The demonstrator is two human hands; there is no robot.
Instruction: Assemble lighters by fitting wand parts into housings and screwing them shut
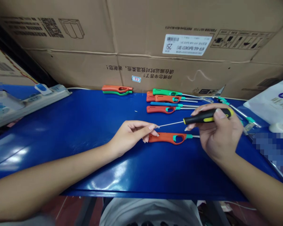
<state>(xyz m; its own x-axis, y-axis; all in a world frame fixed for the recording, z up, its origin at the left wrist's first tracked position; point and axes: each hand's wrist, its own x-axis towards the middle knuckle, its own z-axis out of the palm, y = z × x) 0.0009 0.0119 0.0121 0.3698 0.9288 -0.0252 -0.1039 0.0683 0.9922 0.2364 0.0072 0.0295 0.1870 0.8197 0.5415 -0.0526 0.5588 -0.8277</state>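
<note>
A black and yellow screwdriver (206,116) is gripped by its handle in my right hand (223,135), its thin metal shaft pointing left. Thumb and fingers of my left hand (132,135) are pinched together at the tip of that shaft; whatever small thing may be between them is hidden. Just below, an orange long-nosed gas lighter (167,138) with a turquoise trigger lies flat on the blue table (132,169). The left fingertips overlap its handle end in view, and the right hand covers the far part of its metal tube.
Behind the hands lie several more lighters, among them a green one (166,92) and a red one (159,109). Orange and green handle parts (116,88) rest by the cardboard (85,66). A power strip (35,100) is at left, a white bag (273,100) at right.
</note>
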